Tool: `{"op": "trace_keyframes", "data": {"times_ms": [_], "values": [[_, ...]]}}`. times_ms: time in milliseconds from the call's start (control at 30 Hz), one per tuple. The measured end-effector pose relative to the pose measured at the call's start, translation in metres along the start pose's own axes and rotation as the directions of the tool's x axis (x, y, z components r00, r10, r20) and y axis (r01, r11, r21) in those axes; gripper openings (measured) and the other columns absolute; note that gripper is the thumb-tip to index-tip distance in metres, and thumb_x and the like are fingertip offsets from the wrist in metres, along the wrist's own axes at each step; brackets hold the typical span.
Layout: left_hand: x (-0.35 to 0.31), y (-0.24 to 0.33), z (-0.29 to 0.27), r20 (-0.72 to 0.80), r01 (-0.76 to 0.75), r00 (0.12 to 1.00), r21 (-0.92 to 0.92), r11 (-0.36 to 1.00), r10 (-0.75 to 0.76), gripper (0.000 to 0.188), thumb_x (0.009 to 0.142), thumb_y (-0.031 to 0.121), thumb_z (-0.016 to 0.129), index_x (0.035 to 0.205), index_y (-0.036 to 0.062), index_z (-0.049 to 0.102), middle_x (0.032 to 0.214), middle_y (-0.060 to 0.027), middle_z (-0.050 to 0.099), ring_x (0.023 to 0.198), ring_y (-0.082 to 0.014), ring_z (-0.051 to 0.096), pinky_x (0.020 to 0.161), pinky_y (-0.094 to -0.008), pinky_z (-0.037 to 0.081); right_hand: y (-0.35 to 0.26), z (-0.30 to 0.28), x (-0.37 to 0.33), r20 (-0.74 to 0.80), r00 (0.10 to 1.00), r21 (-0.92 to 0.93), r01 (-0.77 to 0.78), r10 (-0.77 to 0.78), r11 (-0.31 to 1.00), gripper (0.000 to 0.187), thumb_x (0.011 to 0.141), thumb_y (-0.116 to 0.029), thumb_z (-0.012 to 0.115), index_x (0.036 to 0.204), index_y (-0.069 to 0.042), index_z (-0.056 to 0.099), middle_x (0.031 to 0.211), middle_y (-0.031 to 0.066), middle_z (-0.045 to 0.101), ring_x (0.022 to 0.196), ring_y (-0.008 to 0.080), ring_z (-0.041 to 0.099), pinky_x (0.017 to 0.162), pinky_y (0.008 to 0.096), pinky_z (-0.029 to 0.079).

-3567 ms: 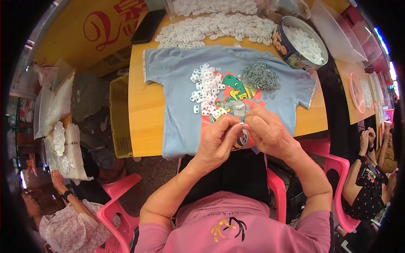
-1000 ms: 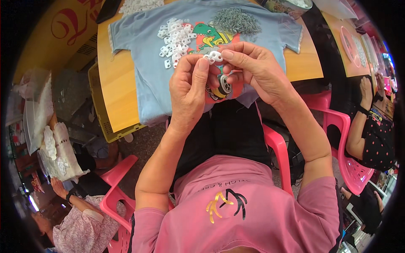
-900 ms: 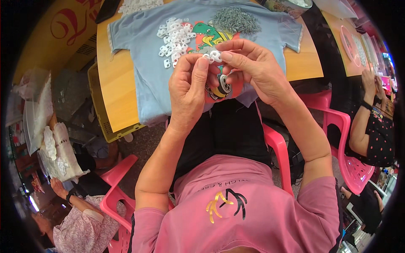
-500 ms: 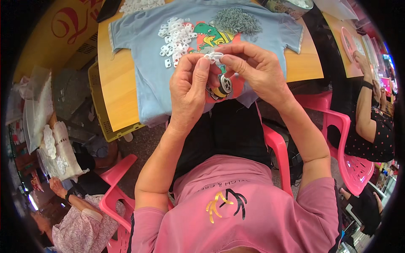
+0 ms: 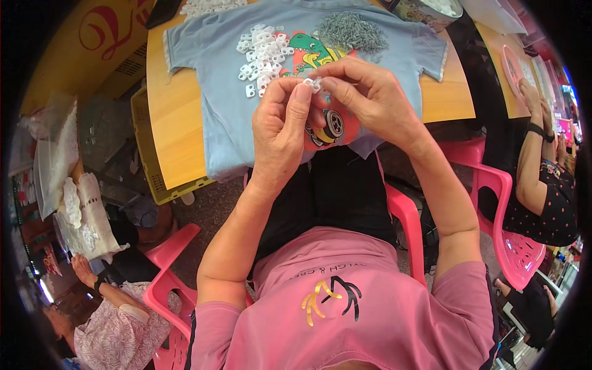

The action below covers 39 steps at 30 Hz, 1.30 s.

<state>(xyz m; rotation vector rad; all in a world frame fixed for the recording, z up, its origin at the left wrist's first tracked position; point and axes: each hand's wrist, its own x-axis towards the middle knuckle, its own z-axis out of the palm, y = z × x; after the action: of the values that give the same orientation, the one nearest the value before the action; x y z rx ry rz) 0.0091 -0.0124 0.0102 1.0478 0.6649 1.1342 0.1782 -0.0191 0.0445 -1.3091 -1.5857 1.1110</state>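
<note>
Head view: your two hands meet over a blue shirt [image 5: 225, 123] laid out on the table [image 5: 179, 135], with a small white piece [image 5: 311, 82] at their fingertips. Left hand [image 5: 277, 129]: thumb and forefinger pinching the left side of the white piece, remaining fingers curled in behind. Right hand [image 5: 376, 98]: thumb and forefinger brought in at the piece's right side, tips near each other; whether they press on it, or on some tinier part there, cannot tell, the spot is too small to read. Step in hand, my judgement: fine two-handed work on a single piece, your left steadying and your right adjusting. Supplies noted on the shirt: a pile of white pieces [image 5: 265, 55] with holes in them, up past your left hand, and a pile of grey bits [image 5: 353, 32] up past your right. Next move, also judged: it calls for a steady left pinch, your thumb kept back from the hole, and small, light motions of the right fingertips at the exposed side. Risk: so little of the piece is gripped that a hard push could tip it out onto the shirt
</note>
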Motion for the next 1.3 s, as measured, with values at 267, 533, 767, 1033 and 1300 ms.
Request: {"op": "trace_keyframes", "data": {"times_ms": [267, 533, 767, 1033, 1300], "values": [[0.0, 0.0, 0.001, -0.003, 0.003, 1.0, -0.001, 1.0, -0.003, 0.018, 0.101, 0.019, 0.051, 0.102, 0.0021, 0.055, 0.082, -0.0035, 0.063, 0.067, -0.0057, 0.056, 0.06, -0.0197, 0.045, 0.003, 0.004, -0.004, -0.071, 0.996, 0.103, 0.053, -0.046, 0.993, 0.023, 0.094, -0.006, 0.059, 0.116, 0.0, 0.064, 0.093, 0.002, 0.064, 0.08, 0.0064, 0.058, 0.073, 0.0208, 0.049], [0.001, 0.0, 0.0, 0.013, -0.009, 1.0, 0.022, 1.0, 0.009, 0.017, 0.101, 0.018, 0.051, 0.1, 0.0014, 0.054, 0.081, -0.0028, 0.063, 0.066, -0.0054, 0.055, 0.06, -0.0205, 0.045, -0.001, 0.002, -0.002, -0.203, 0.979, 0.293, 0.059, 0.002, 0.954, 0.023, 0.091, -0.008, 0.066, 0.111, 0.003, 0.064, 0.091, 0.0047, 0.068, 0.076, 0.0091, 0.064, 0.07, 0.0207, 0.052], [0.001, 0.0, 0.001, 0.0, -0.019, 1.0, 0.029, 0.999, 0.019, 0.016, 0.101, 0.017, 0.051, 0.099, 0.0012, 0.055, 0.081, -0.0027, 0.062, 0.066, -0.0053, 0.055, 0.059, -0.0204, 0.045, -0.006, 0.008, -0.004, -0.249, 0.969, 0.312, 0.073, 0.007, 0.947, 0.019, 0.091, -0.009, 0.065, 0.106, 0.003, 0.066, 0.089, 0.0046, 0.068, 0.075, 0.0075, 0.062, 0.067, 0.0198, 0.051], [0.002, 0.001, 0.002, -0.001, -0.02, 1.0, 0.039, 0.999, 0.02, 0.016, 0.101, 0.016, 0.051, 0.098, 0.0006, 0.055, 0.079, -0.0031, 0.062, 0.064, -0.0056, 0.055, 0.059, -0.0208, 0.045, -0.007, 0.011, -0.005, -0.284, 0.959, 0.291, 0.087, -0.001, 0.953, 0.019, 0.091, -0.008, 0.065, 0.106, 0.003, 0.066, 0.086, 0.0036, 0.068, 0.072, 0.0062, 0.061, 0.065, 0.0196, 0.05], [0.001, 0.001, 0.003, -0.018, -0.002, 1.0, 0.09, 0.996, 0.003, 0.017, 0.101, 0.018, 0.051, 0.098, 0.0014, 0.055, 0.08, -0.0036, 0.063, 0.065, -0.0057, 0.055, 0.059, -0.0204, 0.045, -0.006, 0.015, -0.005, -0.335, 0.939, 0.21, 0.155, -0.077, 0.965, 0.017, 0.09, -0.006, 0.066, 0.104, 0.003, 0.066, 0.089, 0.0033, 0.067, 0.072, 0.0067, 0.061, 0.066, 0.0203, 0.05]]}}
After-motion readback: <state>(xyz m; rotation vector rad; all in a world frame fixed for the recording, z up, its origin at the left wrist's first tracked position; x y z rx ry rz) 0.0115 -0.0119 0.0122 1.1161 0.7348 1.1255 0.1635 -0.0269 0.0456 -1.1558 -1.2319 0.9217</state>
